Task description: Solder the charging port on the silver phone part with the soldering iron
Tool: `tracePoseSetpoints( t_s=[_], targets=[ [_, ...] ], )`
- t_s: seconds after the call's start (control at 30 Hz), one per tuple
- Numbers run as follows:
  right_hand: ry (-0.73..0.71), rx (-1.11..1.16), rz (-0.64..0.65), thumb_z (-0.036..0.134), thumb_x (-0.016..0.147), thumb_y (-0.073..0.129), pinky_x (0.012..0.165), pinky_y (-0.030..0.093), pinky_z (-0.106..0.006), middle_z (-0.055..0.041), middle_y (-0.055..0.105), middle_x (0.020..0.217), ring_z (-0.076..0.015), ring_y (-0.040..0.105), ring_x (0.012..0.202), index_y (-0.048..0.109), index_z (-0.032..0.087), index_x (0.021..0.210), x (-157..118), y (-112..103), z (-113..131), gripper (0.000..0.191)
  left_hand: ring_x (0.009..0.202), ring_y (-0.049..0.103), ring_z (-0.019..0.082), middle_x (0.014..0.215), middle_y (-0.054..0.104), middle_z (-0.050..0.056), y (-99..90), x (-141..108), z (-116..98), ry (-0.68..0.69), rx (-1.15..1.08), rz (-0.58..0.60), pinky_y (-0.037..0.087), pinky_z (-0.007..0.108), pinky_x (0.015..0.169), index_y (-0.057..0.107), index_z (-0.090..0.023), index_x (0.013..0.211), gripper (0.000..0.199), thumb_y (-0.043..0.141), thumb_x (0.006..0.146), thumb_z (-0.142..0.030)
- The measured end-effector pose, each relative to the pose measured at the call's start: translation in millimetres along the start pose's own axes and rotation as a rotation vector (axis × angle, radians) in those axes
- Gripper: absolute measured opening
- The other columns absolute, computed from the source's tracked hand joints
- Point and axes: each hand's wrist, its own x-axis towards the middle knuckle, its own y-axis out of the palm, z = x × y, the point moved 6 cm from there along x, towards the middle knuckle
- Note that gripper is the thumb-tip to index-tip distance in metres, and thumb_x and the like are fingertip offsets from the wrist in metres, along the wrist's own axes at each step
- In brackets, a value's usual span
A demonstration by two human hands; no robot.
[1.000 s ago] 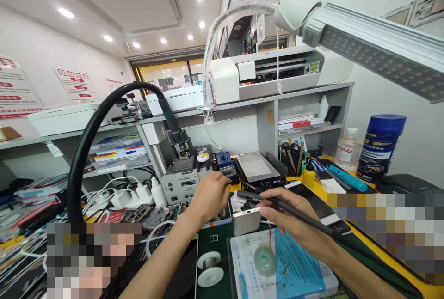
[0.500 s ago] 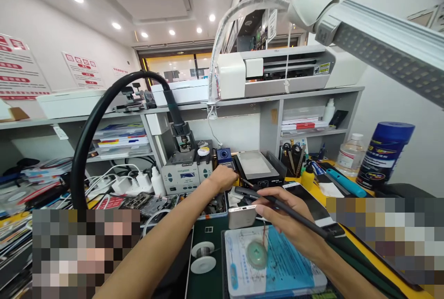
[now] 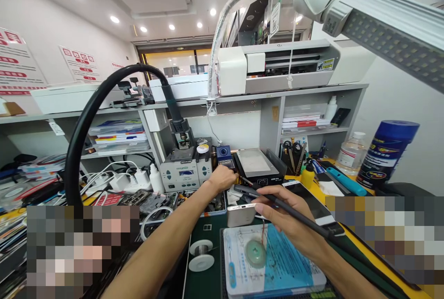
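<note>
My left hand reaches forward to the base of a small blue device. Its fingers are curled and their tips are hidden, so what they hold cannot be seen. A dark soldering iron, pen-shaped with a thick cable, lies in the closed fingers of my right hand. Just under that hand, a phone shows its bottom edge with the charging port. Below sits a round pale-green disc on a blue-and-white box. A solder reel stands on the green mat.
A grey station carries a black hose arching on the left. A flat heating plate is at the back. At right are a white-framed tablet, a blue spray can and a clear bottle. A lamp hangs overhead.
The view has shifted slightly. Both hands keep nearly the same places, the left by the blue device and the right around the soldering iron.
</note>
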Motion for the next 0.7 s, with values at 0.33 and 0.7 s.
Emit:
tracePoseSetpoints(
  t_s=[0.33,0.7],
  targets=[
    [-0.039,-0.002,0.036,0.036,0.086,0.081,0.059,0.058,-0.026,-0.0041,0.08,0.089,-0.019,0.075,0.077,0.074,0.024,0.106,2,2,0,0.025,0.107,0.069,0.025,0.128,0.066,0.011,-7.2,-1,2,-0.045,-0.072,-0.016,0.06,0.046,0.09,0.063,-0.017,0.129,0.035,0.066,0.099,-0.034],
    [-0.052,0.007,0.019,0.032,0.083,0.083,0.077,0.062,-0.036,-0.0059,0.081,0.093,-0.0242,0.077,0.088,0.075,0.022,0.106,3,0,0,0.026,0.109,0.068,0.025,0.13,0.066,0.01,-29.8,3,34,-0.152,-0.15,0.016,0.059,0.046,0.091,0.063,-0.019,0.129,0.033,0.066,0.099,-0.034]
  ],
)
